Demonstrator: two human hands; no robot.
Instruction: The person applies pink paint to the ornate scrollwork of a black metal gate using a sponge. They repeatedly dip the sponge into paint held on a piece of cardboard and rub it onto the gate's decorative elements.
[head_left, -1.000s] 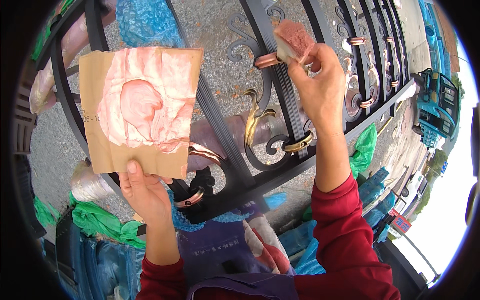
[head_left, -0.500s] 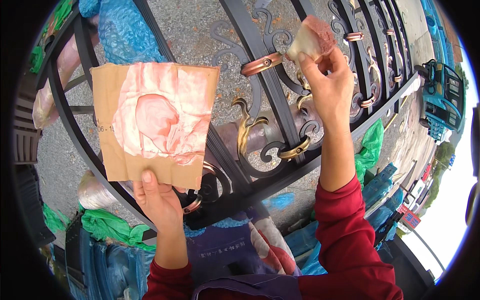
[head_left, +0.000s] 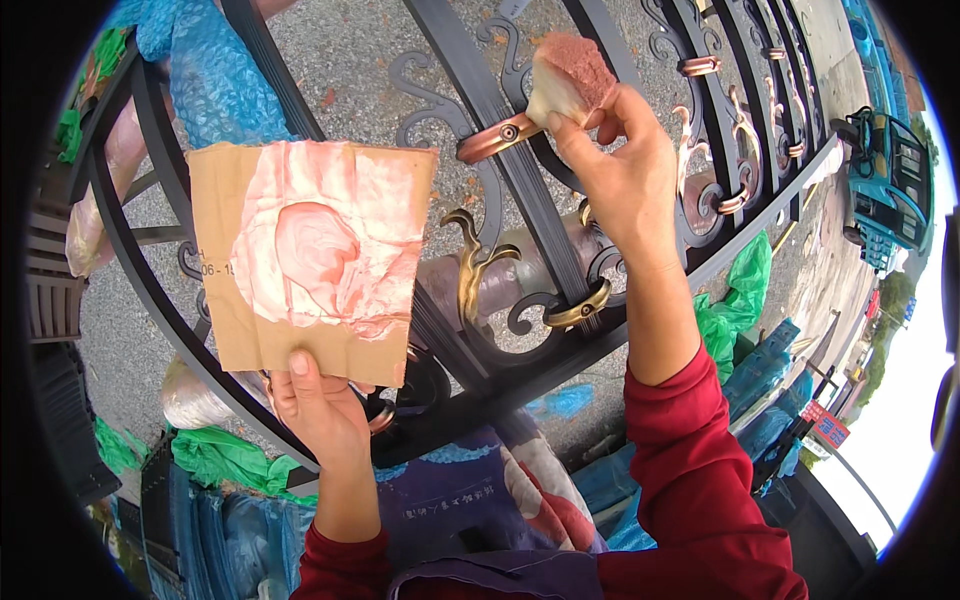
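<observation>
My left hand [head_left: 318, 405] pinches the lower edge of a square piece of brown cardboard [head_left: 315, 262] smeared with pink and white paint. My right hand [head_left: 620, 170] holds a small sponge [head_left: 568, 75] with a pink-stained tip, raised against a black wrought-iron gate [head_left: 530, 215] lying flat before me. The sponge sits just above a copper-coloured collar [head_left: 500, 138] on a gate bar. Gold-painted scroll leaves [head_left: 470, 262] and a gold collar [head_left: 578, 310] lie lower on the ironwork. Both my sleeves are red.
The gate rests over grey gravelly ground [head_left: 350, 70]. Blue plastic wrap [head_left: 205, 70] and green plastic bags [head_left: 735, 300] lie around it. A teal vehicle [head_left: 890, 185] stands at the far right. More copper collars [head_left: 700, 66] run along the far bars.
My right hand has lifted the sponge up and left along the gate bars, now above the copper collar. The cardboard in my left hand has shifted right and slightly lower in view.
</observation>
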